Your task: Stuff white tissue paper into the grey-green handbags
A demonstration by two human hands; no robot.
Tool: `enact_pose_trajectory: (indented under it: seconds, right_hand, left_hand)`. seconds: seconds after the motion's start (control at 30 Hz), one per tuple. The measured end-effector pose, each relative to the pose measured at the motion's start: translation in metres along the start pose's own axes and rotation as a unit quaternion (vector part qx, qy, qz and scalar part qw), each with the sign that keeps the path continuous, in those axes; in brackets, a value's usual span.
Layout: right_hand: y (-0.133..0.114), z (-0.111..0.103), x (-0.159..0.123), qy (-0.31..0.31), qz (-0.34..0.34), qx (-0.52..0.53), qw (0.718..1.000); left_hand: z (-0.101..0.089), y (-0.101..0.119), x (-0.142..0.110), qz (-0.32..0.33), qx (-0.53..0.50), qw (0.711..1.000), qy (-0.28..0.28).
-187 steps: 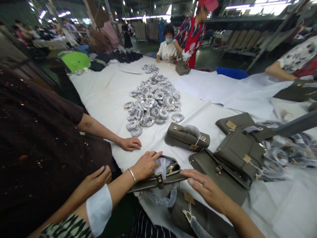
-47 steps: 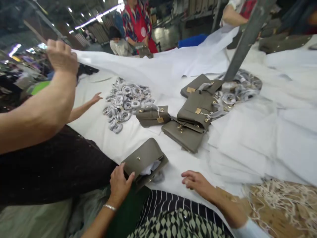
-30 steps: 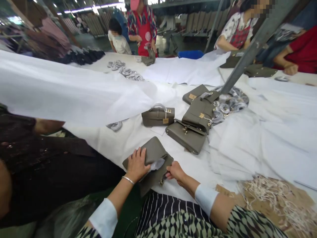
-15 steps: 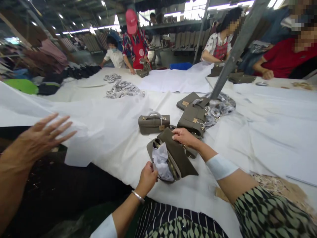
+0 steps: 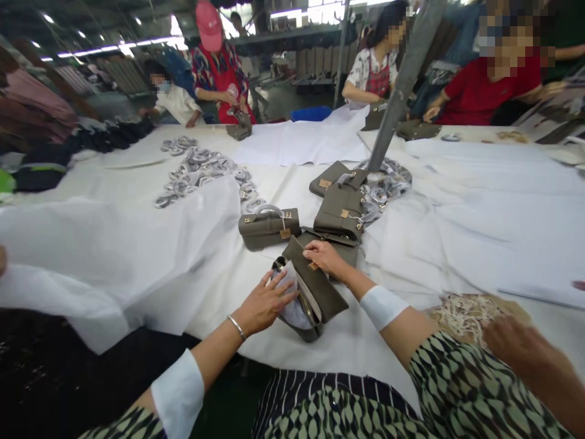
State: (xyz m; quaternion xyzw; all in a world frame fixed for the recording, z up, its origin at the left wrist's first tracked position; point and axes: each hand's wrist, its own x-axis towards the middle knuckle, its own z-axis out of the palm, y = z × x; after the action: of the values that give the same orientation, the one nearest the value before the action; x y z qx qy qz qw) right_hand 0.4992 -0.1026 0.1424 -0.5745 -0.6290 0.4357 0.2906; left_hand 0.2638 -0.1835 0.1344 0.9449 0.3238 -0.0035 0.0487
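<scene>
Near the front edge of the counter (image 5: pixel 365 358), an open olive bag (image 5: pixel 311 332) is lying askew, its long axis running from far left to near right. Its flap (image 5: pixel 322 291) is folding out toward the right, pale stuffing (image 5: pixel 295 312) is showing in the mouth. Left hand (image 5: pixel 262 305) is reaching in from the left side, fingers spreading apart over the stuffing, grip not closing on anything. Right hand (image 5: pixel 325 257) is coming across from the right, thumb and fingers pinching together on the flap's far part. Both hands are touching, so neither is nearer overall; left is sitting by the mouth, right by the flap. Just beyond, a handled bag (image 5: pixel 269 230) is standing upright, and a flat bag (image 5: pixel 346 253) is lying beside the flap. Farther out, wrapped coils (image 5: pixel 201 164) are heaping up; off right, another person's hand (image 5: pixel 516 347) is blurring beside stringed tags (image 5: pixel 461 314).
</scene>
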Motion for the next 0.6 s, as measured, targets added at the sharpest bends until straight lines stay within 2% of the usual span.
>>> enact_pose_trajectory:
  seconds: [0.17, 0.23, 0.3, 0.37, 0.4, 0.47, 0.53, 0.6]
  right_hand:
    - [-0.010, -0.009, -0.020, 0.056, 0.017, -0.081, 0.995]
    - [-0.021, -0.007, -0.039, 0.110, -0.064, -0.146, 0.981]
    - [-0.032, 0.003, -0.060, 0.124, -0.228, -0.226, 0.939]
    - [-0.039, 0.021, -0.080, 0.066, -0.368, -0.290, 0.881]
    - [-0.041, 0.033, -0.088, 0.032, -0.400, -0.316, 0.860]
    - [-0.040, 0.056, -0.102, -0.005, -0.428, -0.374, 0.822]
    - [-0.036, 0.075, -0.111, -0.014, -0.438, -0.420, 0.795]
    - [-0.029, 0.087, -0.118, -0.046, -0.420, -0.435, 0.795]
  left_hand:
    - [-0.002, -0.021, 0.017, 0.044, -0.005, 0.998, -0.039]
    - [-0.007, -0.027, 0.021, 0.051, -0.025, 0.997, -0.051]
    - [-0.013, -0.033, 0.024, 0.053, -0.041, 0.995, -0.071]
    - [-0.017, -0.039, 0.026, 0.044, -0.046, 0.994, -0.091]
    - [-0.018, -0.042, 0.027, 0.038, -0.046, 0.993, -0.098]
    - [-0.016, -0.048, 0.029, 0.032, -0.041, 0.993, -0.106]
    - [-0.010, -0.052, 0.033, 0.037, -0.025, 0.993, -0.110]
    - [-0.003, -0.054, 0.038, 0.043, -0.006, 0.993, -0.110]
